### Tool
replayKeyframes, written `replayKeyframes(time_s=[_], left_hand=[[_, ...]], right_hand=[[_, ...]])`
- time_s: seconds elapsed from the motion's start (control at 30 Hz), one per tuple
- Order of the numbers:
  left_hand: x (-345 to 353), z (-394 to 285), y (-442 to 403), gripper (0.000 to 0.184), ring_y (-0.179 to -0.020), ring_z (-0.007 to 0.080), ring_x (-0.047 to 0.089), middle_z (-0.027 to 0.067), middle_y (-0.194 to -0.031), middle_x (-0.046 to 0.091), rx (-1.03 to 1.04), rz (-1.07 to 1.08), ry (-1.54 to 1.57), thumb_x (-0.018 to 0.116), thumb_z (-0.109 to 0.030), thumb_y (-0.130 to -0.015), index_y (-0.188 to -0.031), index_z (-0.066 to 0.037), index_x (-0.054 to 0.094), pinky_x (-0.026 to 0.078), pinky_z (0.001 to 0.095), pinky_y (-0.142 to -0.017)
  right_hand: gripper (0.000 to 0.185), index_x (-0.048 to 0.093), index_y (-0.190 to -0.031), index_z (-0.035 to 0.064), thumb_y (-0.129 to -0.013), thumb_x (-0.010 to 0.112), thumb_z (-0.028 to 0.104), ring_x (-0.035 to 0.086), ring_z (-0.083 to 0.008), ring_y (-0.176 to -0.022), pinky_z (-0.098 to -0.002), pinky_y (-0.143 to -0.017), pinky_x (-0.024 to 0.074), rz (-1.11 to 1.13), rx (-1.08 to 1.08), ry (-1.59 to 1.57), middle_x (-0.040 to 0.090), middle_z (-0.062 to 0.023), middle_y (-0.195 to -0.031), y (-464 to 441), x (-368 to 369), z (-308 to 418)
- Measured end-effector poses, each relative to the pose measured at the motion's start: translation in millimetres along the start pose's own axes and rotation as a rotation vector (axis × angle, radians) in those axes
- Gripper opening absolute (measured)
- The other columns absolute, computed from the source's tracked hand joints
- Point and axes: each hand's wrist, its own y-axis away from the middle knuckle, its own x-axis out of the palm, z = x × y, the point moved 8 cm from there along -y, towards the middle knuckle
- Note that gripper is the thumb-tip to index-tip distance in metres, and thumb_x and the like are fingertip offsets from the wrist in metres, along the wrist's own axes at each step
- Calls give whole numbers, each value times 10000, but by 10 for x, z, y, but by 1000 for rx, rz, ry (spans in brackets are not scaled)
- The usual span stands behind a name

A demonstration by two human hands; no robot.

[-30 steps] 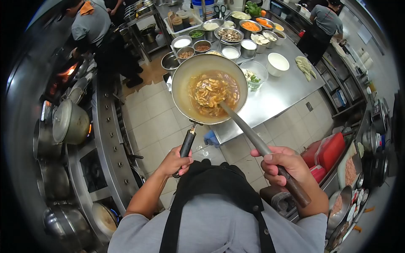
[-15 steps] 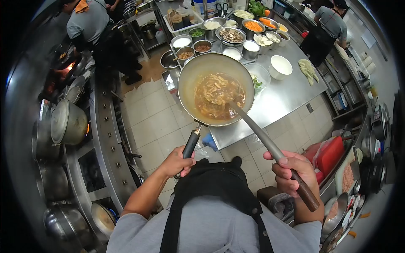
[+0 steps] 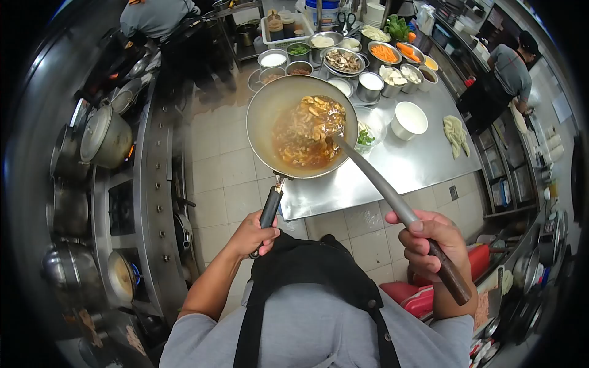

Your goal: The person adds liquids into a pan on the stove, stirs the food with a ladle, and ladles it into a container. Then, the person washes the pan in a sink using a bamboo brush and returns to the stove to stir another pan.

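My left hand (image 3: 256, 235) is wrapped round the black handle of a wok (image 3: 264, 104), which hangs in front of me above the floor and the near edge of the steel table. Inside it lies food in brown sauce (image 3: 310, 132), with sliced pieces showing. My right hand (image 3: 432, 245) grips a long ladle (image 3: 383, 187) by its brown wooden end. The ladle's head is down in the food, mostly hidden by it. Just beyond the wok's right rim are a clear bowl with green pieces (image 3: 368, 130) and a white tub (image 3: 409, 120).
A steel table (image 3: 423, 159) bears several bowls of ingredients and a cloth (image 3: 456, 136). On the left runs a stove (image 3: 147, 208) with a lidded pot (image 3: 105, 136) and a lit burner. One person (image 3: 156, 21) stands at back left, another (image 3: 509, 70) at back right. Red containers (image 3: 423, 300) sit at lower right.
The view has turned, so the table and stove appear shifted. The wok has moved slightly over the table's edge, and the ladle has stirred the food. Both hands keep their holds.
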Motion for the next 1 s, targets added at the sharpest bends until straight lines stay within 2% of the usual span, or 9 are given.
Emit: replayKeyframes(time_s=[0.07,0.17,0.2,0.47,0.6,0.7,0.8,0.9,1.0], left_hand=[[96,32,-18,167,-358,111,436,28,-542,455,10,-13,17,561,53,-796,-853,-37,432,345,260,-344],[220,30,-19,167,-355,113,436,31,-544,461,25,-48,64,565,50,-795,-857,-35,436,348,259,-344],[251,42,-22,168,-355,113,437,31,-545,462,26,-58,70,566,50,-793,-858,-33,436,349,259,-343],[383,80,-16,179,-354,117,441,27,-553,449,41,-138,71,569,49,-777,-867,-25,433,352,262,-335],[375,114,18,177,-351,118,435,29,-558,448,40,-162,70,571,44,-773,-861,-26,435,353,262,-331],[342,144,61,173,-348,120,431,31,-557,444,43,-174,80,568,46,-771,-851,-27,434,353,263,-328],[304,187,116,169,-346,123,428,32,-550,436,39,-187,104,562,52,-769,-844,-25,431,350,265,-324],[272,211,160,168,-344,127,426,33,-543,429,40,-201,123,555,59,-766,-842,-23,430,347,266,-320],[202,240,214,170,-341,128,423,32,-539,427,41,-219,143,549,68,-761,-843,-22,430,345,266,-317]], right_hand=[[356,406,-1191,-175,-899,405,28,438,-119,-347,-224,-290,355,0,8,-77,455,-74,-590,35,-46,106],[365,393,-1203,-177,-903,401,30,439,-122,-346,-228,-285,359,42,14,-86,467,-87,-600,54,-144,243],[324,456,-1197,-107,-916,438,54,450,-123,-356,-230,-306,378,79,58,-64,468,-62,-605,54,-183,275],[357,398,-1211,-163,-916,405,37,455,-129,-357,-234,-299,379,130,12,-109,465,-79,-612,151,-304,587],[378,377,-1235,-160,-917,391,45,457,-126,-359,-243,-281,361,149,-14,-119,466,-78,-613,229,-414,710],[411,309,-1262,-179,-932,333,65,527,-162,-420,-293,-313,446,216,-36,-151,501,-111,-666,267,-555,762],[373,400,-1226,-152,-912,411,48,455,-118,-359,-244,-275,356,95,-84,-60,471,-73,-612,275,-700,772],[362,415,-1219,-146,-906,423,38,451,-114,-357,-238,-279,359,32,-107,-13,478,-70,-610,191,-944,712],[326,464,-1176,-90,-894,480,73,450,-101,-360,-222,-290,346,-75,-92,138,486,-40,-596,32,-1222,538]])
